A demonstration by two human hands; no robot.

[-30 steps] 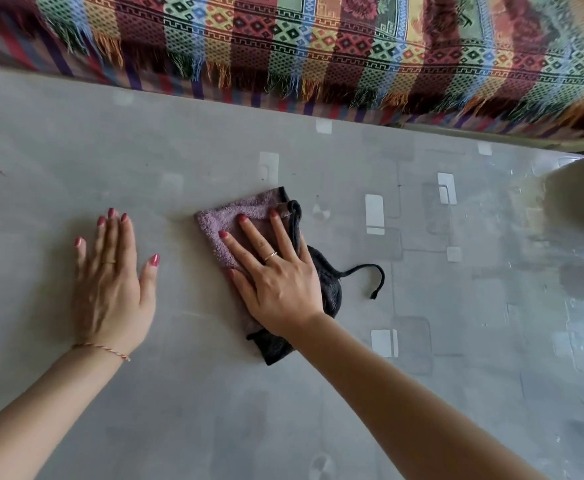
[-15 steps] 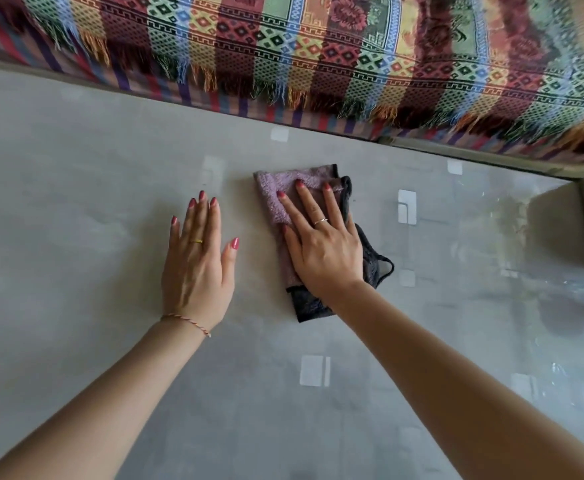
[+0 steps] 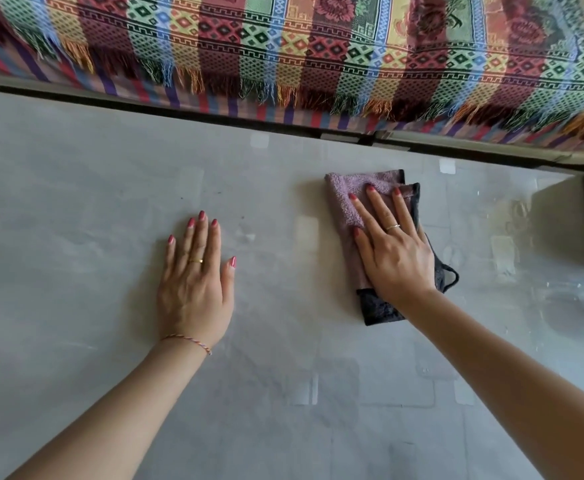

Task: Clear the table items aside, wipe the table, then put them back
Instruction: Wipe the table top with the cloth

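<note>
- Table (image 3: 76,209): a pale grey, glossy top that fills most of the frame, with faint lighter squares in its pattern and glare at the right edge.
- Cloth (image 3: 344,202): a folded towel, mauve on top with a black underside and a thin black loop trailing to its right, lying flat on the table right of centre, in the upper half of the frame.
- Right hand (image 3: 392,251): laid palm-down on the cloth, fingers straight and slightly spread, pressing it to the surface; a ring sits on one finger.
- Left hand (image 3: 195,289): flat on the bare table left of centre, fingers straight and close together, thumb out to the side, well apart from the cloth; a ring and a thin wrist cord show.
- Fringed woven blanket (image 3: 283,46): multicoloured stripes across the top of the frame, beyond the table's far edge.
</note>
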